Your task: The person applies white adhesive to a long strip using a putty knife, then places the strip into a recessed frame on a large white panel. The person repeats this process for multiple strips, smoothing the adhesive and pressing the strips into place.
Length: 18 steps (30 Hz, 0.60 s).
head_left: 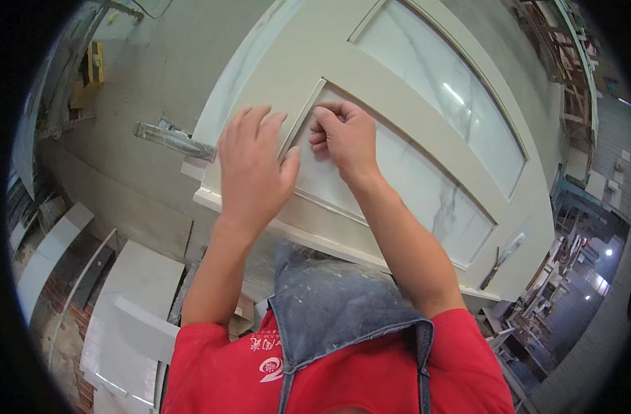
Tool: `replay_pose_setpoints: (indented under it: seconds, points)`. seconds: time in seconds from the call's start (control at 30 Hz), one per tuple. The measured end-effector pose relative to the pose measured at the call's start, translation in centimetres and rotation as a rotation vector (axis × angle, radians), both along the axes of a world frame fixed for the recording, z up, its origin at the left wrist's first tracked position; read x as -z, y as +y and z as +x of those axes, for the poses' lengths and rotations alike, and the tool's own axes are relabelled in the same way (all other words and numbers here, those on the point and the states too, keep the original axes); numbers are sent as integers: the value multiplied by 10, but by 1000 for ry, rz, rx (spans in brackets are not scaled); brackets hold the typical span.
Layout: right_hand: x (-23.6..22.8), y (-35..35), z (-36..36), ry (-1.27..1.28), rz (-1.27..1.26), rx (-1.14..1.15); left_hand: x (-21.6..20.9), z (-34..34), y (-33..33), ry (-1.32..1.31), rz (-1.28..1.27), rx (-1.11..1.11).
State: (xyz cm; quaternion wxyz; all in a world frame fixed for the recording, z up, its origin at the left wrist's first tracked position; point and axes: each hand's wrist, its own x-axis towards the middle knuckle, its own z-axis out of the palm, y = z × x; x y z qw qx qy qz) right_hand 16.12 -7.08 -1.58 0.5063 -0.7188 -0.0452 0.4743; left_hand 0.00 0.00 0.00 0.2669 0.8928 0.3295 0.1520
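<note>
A cream framed panel (315,58) with white marble-patterned insets lies before me. My left hand (255,165) is over the panel's left end, with its fingers stretched apart and nothing in it. Over the nearer marble inset (405,186), close to its upper left corner, my right hand (348,138) is closed with thumb and forefinger pinched. Whatever it may hold is hidden or too small to name. Between the two hands runs a narrow trim strip (303,116) along the inset's left edge.
Pliers (493,270) lie at the panel's right end, beside a small whitish piece (514,247). A metal bar (174,140) juts out at the left end. White slabs (133,310) stand at lower left. Wooden racks (571,90) are at far right.
</note>
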Motion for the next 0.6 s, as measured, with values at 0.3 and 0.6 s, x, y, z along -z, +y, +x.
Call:
replay_pose_setpoints:
  seconds: [0.3,0.6]
  points:
    - [4,-4,11,33,83,29,18,41,-2,145,124,-38]
    - [6,-7,6,62,119,76,17,41,-2,146,161,-67]
